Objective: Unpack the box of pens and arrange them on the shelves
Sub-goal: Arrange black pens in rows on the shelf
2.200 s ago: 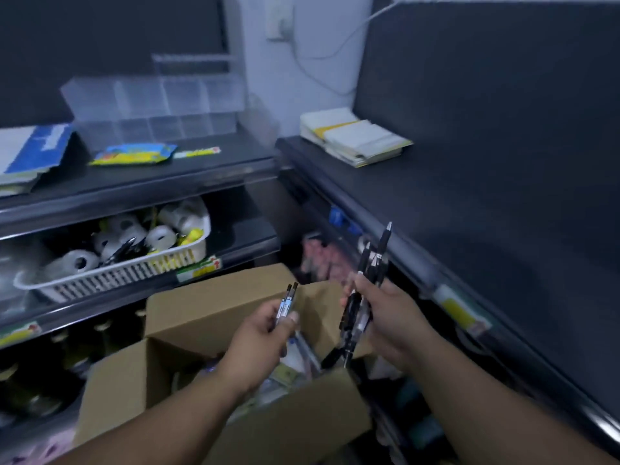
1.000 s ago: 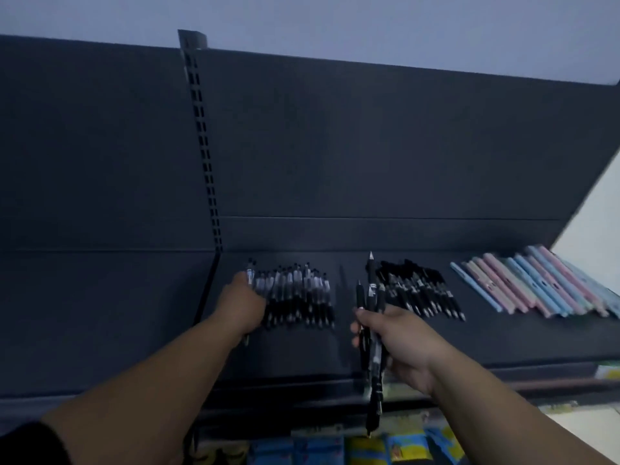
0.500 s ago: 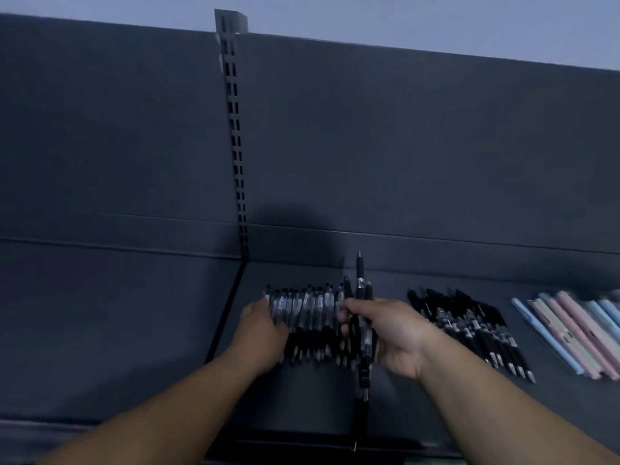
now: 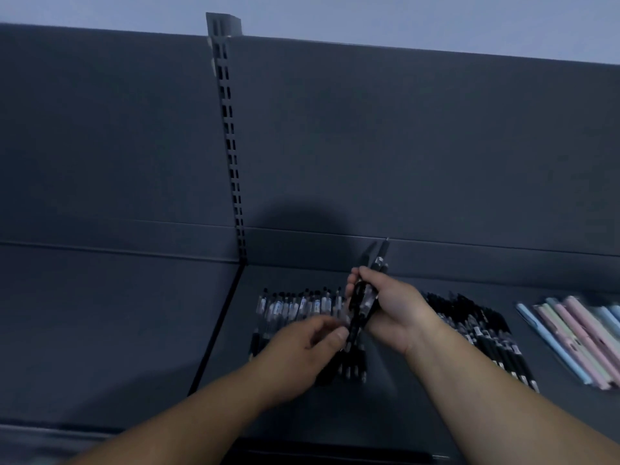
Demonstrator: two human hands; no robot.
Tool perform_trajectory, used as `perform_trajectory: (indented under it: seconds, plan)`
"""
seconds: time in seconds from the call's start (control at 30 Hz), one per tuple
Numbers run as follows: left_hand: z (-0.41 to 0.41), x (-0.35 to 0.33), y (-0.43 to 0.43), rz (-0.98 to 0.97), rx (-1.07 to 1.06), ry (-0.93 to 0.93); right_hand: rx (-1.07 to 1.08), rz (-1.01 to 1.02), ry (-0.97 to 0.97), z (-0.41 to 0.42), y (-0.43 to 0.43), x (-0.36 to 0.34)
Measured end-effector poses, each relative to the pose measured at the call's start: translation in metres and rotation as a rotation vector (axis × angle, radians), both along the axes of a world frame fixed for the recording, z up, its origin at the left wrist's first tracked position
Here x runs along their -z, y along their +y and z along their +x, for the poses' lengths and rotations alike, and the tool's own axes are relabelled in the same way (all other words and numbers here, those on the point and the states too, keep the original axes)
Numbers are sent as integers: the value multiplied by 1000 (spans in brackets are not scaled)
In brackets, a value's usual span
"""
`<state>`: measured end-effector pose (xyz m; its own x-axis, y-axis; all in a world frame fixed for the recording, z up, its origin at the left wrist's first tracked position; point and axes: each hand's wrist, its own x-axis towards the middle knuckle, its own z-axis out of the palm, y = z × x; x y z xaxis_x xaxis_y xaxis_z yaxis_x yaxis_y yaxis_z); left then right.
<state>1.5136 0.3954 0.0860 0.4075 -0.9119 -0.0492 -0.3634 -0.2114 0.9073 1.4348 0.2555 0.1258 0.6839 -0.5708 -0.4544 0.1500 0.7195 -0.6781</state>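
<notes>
On the dark shelf [image 4: 396, 407] lies a row of clear-barrelled black pens [image 4: 292, 305], side by side. Just right of that row my right hand [image 4: 394, 310] grips a bundle of black pens [image 4: 364, 298], held above the shelf with tips pointing up and away. My left hand [image 4: 302, 347] reaches in from the left, and its thumb and fingertips pinch the lower end of a pen in that bundle; the hand is blurred. The cardboard box is out of view.
A second row of black pens [image 4: 483, 330] lies right of my right hand, and pastel pink and blue pens [image 4: 573, 333] lie at the far right. A slotted upright [image 4: 228, 135] divides the dark back panel. Bare shelf lies left of the upright.
My view swung from the box up to the shelf. My left hand laid its pens at the row's left end, then crossed right to the bundle. My right hand lifted the bundle slightly.
</notes>
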Motion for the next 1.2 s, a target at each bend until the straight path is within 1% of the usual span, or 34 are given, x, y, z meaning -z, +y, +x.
perform_trajectory:
  seconds: [0.1,0.13,0.23,0.37,0.47,0.53,0.6,0.67,0.77,0.83,0.87,0.9,1.0,1.03,1.13,1.2]
  plan:
    - [-3,-4,-4,-33,9,303,95,13,-56,-7,-8,0]
    - [-4,-5,-5,-30,37,346,123,15,-70,-10,-10,0]
    - [-8,-4,-10,-9,85,370,209,27,-101,-23,-18,0]
    - [-11,-4,-21,-97,-59,534,310,21,-70,-50,-24,-3]
    - [-18,-11,-38,-186,-157,689,327,38,-7,-75,-27,-1]
    - [-28,-15,-53,-226,-186,786,353,84,12,-90,-28,1]
    - [-44,-17,-69,-246,-194,871,393,135,-15,-102,-30,2]
    - [-65,-16,-85,-227,-161,900,423,169,-60,-112,-35,4]
    - [-94,-19,-107,-169,-96,854,383,136,-76,-133,-51,5]
    - [-100,-22,-124,-168,-116,822,347,68,-46,-152,-68,4]
    - [-100,-22,-132,-160,-135,769,338,37,-16,-162,-77,4]
    - [-99,-20,-140,-126,-158,651,317,3,32,-171,-85,5]
    - [-95,-6,-161,74,-164,139,192,-118,198,-194,-103,12]
    - [-96,-3,-166,131,-154,23,150,-148,233,-199,-108,15]
    - [-104,3,-180,217,-141,-220,43,-224,286,-210,-119,18]
    - [-111,5,-192,252,-172,-388,-37,-268,302,-215,-126,17]
